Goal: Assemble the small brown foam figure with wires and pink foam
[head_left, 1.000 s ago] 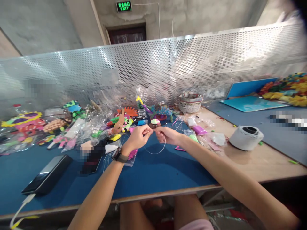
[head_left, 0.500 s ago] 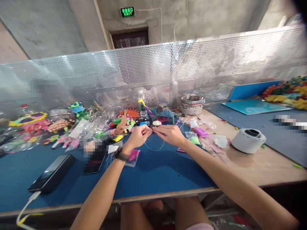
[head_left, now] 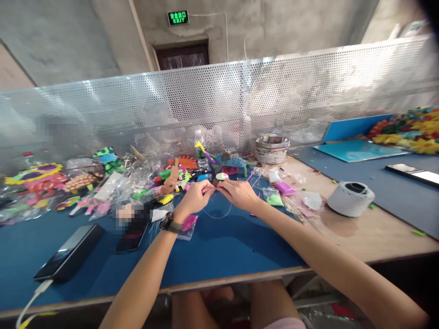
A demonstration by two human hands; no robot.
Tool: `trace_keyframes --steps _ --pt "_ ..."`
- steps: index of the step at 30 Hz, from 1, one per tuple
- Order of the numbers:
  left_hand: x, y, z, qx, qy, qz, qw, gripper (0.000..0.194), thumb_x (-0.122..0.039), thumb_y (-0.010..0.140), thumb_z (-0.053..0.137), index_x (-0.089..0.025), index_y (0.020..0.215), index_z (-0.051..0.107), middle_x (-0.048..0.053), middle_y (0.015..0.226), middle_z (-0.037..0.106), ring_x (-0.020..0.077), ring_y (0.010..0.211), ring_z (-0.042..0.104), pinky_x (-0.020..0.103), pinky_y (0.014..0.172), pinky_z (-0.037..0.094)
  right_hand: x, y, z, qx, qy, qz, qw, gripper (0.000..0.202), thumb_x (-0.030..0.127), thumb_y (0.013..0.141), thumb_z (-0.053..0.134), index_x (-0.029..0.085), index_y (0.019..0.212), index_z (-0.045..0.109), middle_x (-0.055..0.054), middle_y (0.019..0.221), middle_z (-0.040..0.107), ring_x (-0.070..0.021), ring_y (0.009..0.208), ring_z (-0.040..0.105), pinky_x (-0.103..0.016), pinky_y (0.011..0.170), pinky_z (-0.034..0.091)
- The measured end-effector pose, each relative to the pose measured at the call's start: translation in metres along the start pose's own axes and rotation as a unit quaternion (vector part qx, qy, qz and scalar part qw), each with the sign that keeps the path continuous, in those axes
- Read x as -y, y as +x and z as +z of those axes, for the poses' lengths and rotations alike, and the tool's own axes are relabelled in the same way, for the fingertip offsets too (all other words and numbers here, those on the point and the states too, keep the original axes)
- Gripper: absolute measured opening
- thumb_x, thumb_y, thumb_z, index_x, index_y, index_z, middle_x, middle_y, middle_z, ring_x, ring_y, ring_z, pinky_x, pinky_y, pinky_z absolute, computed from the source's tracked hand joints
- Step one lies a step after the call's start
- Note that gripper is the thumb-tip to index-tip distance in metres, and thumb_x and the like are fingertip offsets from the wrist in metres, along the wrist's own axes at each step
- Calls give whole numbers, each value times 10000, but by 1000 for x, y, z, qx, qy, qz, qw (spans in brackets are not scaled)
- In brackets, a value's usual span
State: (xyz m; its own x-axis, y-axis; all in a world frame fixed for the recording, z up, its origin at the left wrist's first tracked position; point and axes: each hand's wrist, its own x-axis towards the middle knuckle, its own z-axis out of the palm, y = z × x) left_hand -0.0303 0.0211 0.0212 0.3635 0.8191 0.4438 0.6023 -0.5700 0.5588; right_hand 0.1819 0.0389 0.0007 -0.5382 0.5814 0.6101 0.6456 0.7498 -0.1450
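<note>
My left hand (head_left: 198,196) and my right hand (head_left: 238,193) meet fingertip to fingertip above the blue mat (head_left: 219,246). Both are closed in a pinch. A thin, pale wire (head_left: 217,216) hangs in a loop below and between them. Right at the fingertips is a small brown piece, mostly covered by the fingers; what each hand grips is too small to make out. Just behind the fingers shows a small white, pink and yellow-green piece (head_left: 222,176). A bag of pink clay (head_left: 189,224) lies beside my left wrist.
Colourful clay animals (head_left: 176,176) and plastic bags stand behind and left. A phone on a dark block (head_left: 68,251) lies front left. To the right are a bag of green clay (head_left: 273,197), a woven basket (head_left: 272,150) and a white roll (head_left: 350,199).
The view has shifted slightly, so the table items sit a little further left. My hands keep their pinch, with the fingertips still close together and the wire loop below.
</note>
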Motion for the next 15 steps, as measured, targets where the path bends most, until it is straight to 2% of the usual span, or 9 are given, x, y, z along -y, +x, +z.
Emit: trace_keyframes --steps 3,5,6,7,10,12,13,14,15 --pt "1 0 -1 2 6 2 1000 268 -369 928 552 -146 901 698 15 657 593 136 591 470 251 565 324 6 2 3 8 64 64 996 253 381 1015 497 231 1063 695 -58 1005 753 -187 823 704 -253 645 447" --pt "2 0 -1 8 -1 5 1000 227 -351 908 585 -155 892 699 34 704 634 149 619 514 258 588 364 8 4 5 33 172 123 977 237 370 997 523 221 979 707 -49 923 760 -182 788 712 -260 665 477" --pt "2 0 0 14 -6 9 1000 204 -337 901 595 -161 893 699 43 735 655 159 642 541 263 609 388 9 5 7 59 250 159 953 242 361 991 529 209 935 709 -52 897 763 -179 779 719 -264 679 497" --pt "2 0 1 22 -9 15 1000 182 -319 899 595 -168 894 696 52 770 673 168 671 568 270 633 411 8 5 7 92 333 203 916 254 354 986 532 197 902 712 -61 895 768 -177 783 728 -268 694 518" --pt "2 -1 5 55 0 32 998 142 -261 910 564 -184 891 682 65 852 704 184 744 617 285 692 446 2 6 7 203 520 344 755 256 354 961 565 179 882 734 -98 1016 774 -175 876 748 -269 741 557" --pt "1 0 7 71 14 38 997 134 -247 915 556 -186 884 671 60 837 704 184 749 621 285 696 446 -4 6 6 259 575 392 670 219 355 933 604 193 920 752 -95 1094 763 -175 955 742 -271 777 567" --pt "1 -1 7 75 17 38 996 133 -251 917 559 -185 883 669 56 823 701 181 743 618 283 692 444 -6 5 5 275 593 394 646 209 356 919 620 198 937 756 -92 1115 758 -182 987 737 -279 793 570" --pt "1 -1 7 75 16 36 996 137 -262 918 564 -182 884 670 54 813 698 179 736 615 280 686 443 -8 5 4 281 602 389 638 211 364 907 634 199 945 759 -93 1121 757 -192 1007 732 -290 801 573" --pt "1 -1 7 71 12 32 997 147 -278 919 569 -179 886 673 53 808 697 176 726 611 278 679 442 -9 5 4 278 601 377 647 226 382 900 640 198 955 761 -95 1122 756 -204 1017 729 -301 803 575"
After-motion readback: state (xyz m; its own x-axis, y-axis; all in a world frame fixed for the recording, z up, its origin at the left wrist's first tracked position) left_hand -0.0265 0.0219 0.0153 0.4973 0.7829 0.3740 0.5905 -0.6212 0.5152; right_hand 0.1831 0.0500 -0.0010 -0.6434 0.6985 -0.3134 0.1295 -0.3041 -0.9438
